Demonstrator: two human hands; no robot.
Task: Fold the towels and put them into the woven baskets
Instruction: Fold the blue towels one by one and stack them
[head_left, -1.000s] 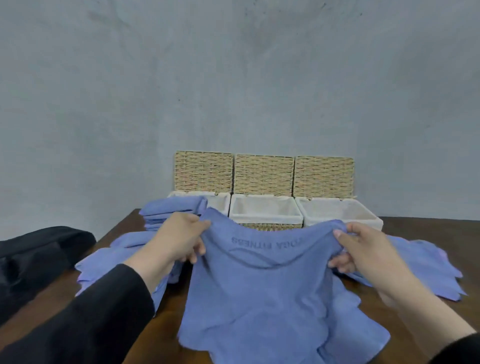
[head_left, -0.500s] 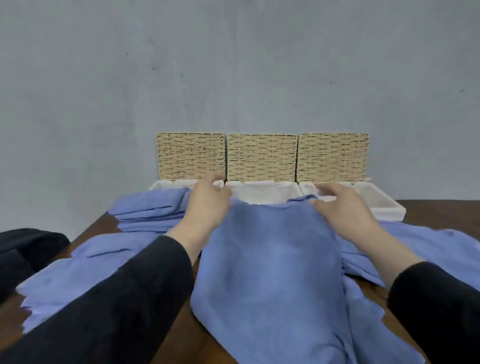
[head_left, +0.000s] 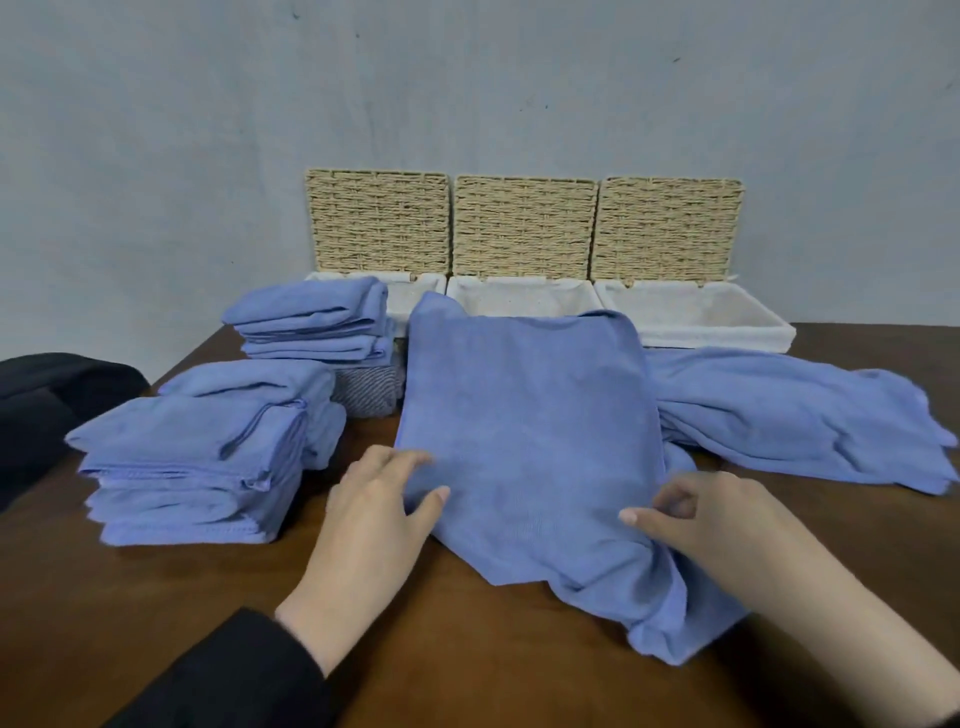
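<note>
Left hand (head_left: 382, 501) pinching near-left edge of blue towel (head_left: 530, 441), right hand (head_left: 711, 512) pinching near-right edge; towel lying flat on table (head_left: 467, 649), centre. Folded stacks (head_left: 208, 457) sitting left. Woven baskets (head_left: 524, 301) standing open behind.

The left hand (head_left: 382, 501) lay low and forward, thumb spread and pinching the cloth edge against the fingers. The right hand (head_left: 719, 514) mirrored it, thumb pointing inward, fingers curled into a pinch. Both forearms reached forward, the left in a black sleeve (head_left: 234, 675).
</note>
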